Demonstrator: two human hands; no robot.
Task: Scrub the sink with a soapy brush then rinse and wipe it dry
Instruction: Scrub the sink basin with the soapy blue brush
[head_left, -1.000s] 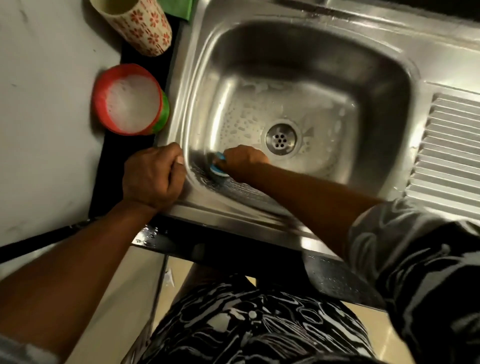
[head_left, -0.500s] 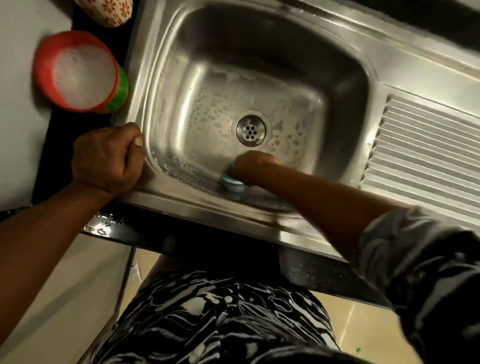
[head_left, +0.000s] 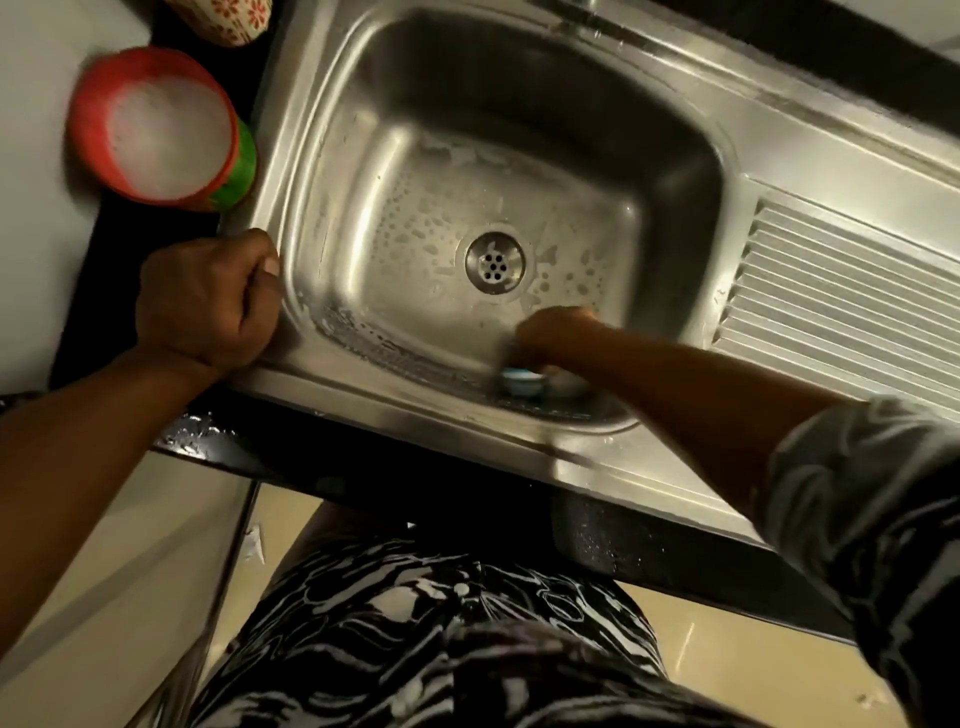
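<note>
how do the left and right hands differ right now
The left hand rests as a fist on the rim of the sink, holding nothing; the right hand is down inside it gripping the brush. The left hand looks sharp, the right hand blurred. Both are bare.

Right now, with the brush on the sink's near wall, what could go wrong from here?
1. The foam-filled red tub stands near the left hand, which is braced on the sink rim; a shift of that hand might tip it.
2. The right hand scrubs with the brush on the near wall; the far wall shows no visible suds and could get skipped.
</note>
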